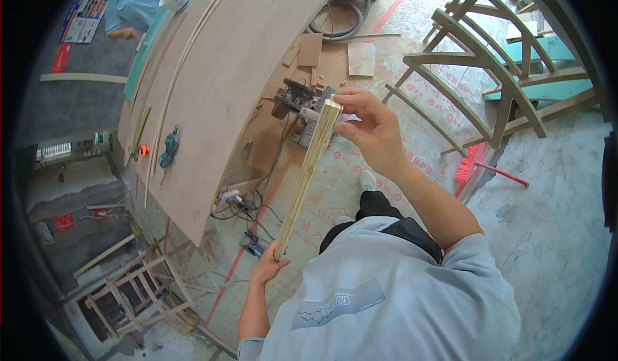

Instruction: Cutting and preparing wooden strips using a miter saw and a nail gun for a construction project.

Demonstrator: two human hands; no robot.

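A long, narrow piece of layered wood, like a plywood strip (302, 180), is held up in front of my body, slanting from lower left to upper right. My left hand (267, 269) grips its lower end, the fingers partly hidden behind the wood. Near the upper end, the thumb and fingers of my right hand (373, 132) are closed on the strip's edge. Behind that end, lower down on the floor, sits a dark power saw (297, 103), partly covered by the strip.
On my left stands a large plywood-topped table (219, 71) with long thin strips, a teal power tool (169, 147) and an orange tape measure (144, 150). Cables and offcuts litter the floor. Curved wooden frames (489, 58) and a red broom (468, 164) are at right. Another person (138, 3) is at far left.
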